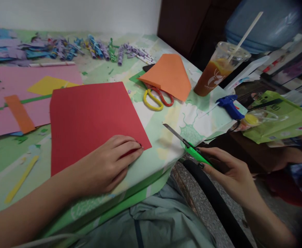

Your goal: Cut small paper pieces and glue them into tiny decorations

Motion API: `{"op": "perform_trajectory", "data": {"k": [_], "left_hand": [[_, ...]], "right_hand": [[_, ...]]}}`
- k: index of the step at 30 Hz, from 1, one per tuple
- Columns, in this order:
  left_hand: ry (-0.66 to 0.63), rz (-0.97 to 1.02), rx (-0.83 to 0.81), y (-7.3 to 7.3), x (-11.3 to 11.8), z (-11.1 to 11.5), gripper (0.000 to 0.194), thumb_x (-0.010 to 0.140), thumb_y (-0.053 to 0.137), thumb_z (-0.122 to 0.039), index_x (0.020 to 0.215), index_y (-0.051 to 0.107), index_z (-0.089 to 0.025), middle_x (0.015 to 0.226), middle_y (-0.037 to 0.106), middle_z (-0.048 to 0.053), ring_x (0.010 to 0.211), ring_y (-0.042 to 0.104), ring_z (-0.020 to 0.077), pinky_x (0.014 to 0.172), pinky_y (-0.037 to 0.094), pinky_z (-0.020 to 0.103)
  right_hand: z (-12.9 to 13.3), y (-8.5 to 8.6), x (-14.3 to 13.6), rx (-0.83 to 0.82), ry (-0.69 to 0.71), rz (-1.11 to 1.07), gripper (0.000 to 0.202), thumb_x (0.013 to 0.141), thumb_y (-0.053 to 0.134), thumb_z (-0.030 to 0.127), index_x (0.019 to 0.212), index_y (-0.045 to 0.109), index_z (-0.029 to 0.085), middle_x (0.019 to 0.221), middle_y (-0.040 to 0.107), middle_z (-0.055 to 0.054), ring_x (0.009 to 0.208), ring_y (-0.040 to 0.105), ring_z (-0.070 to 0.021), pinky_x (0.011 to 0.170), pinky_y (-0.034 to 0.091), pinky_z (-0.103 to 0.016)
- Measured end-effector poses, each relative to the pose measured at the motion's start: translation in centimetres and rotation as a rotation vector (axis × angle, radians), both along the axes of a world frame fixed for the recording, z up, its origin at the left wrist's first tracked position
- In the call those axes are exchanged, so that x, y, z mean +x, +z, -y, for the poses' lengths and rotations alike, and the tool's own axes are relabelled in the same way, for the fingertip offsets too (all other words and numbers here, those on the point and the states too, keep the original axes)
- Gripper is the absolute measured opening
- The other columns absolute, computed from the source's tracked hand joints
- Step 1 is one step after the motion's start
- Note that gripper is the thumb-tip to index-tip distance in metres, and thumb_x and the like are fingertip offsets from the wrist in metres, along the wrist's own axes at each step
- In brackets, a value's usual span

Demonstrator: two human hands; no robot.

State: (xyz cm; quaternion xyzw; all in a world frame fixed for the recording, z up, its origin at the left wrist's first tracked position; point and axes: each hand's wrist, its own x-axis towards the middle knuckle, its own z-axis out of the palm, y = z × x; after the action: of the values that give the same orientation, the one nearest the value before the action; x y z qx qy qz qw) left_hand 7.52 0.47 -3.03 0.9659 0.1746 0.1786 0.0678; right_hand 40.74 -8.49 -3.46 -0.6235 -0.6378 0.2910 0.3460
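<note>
A sheet of red paper (91, 120) lies on the table in front of me. My left hand (114, 160) is palm down over its near right corner, fingers bent and pressed on the paper; the thumb side is partly hidden. Past the table's edge on the right, my right hand (225, 168) grips a green utility knife (196, 154). The knife's long blade is out and points up and left toward the red paper, apart from it. Yellow-and-red handled scissors (153, 100) lie beyond the paper, their blades hidden under an orange paper piece (170, 75).
A plastic cup of orange-brown drink (210, 77) with a straw stands at the back right, near a blue glue gun (231, 106). Pink paper (1, 117) and an orange strip (20, 113) lie left. Curled paper pieces (96, 48) line the back. A black chair armrest (213, 203) sits below my right hand.
</note>
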Motion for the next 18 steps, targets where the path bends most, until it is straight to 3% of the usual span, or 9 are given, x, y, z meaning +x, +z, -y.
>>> {"op": "perform_trajectory", "data": {"k": [18], "left_hand": [[-0.004,0.001,0.047,0.13,0.51,0.24,0.034,0.084,0.050,-0.005,0.117,0.059,-0.001,0.106,0.062,0.019,0.101,0.052,0.0289,0.086,0.048,0.046]], "right_hand": [[0.10,-0.37,-0.29,0.014,0.020,0.049,0.027,0.083,0.066,0.028,0.110,0.065,0.027,0.108,0.067,-0.004,0.100,0.061,-0.0240,0.081,0.050,-0.035]]}}
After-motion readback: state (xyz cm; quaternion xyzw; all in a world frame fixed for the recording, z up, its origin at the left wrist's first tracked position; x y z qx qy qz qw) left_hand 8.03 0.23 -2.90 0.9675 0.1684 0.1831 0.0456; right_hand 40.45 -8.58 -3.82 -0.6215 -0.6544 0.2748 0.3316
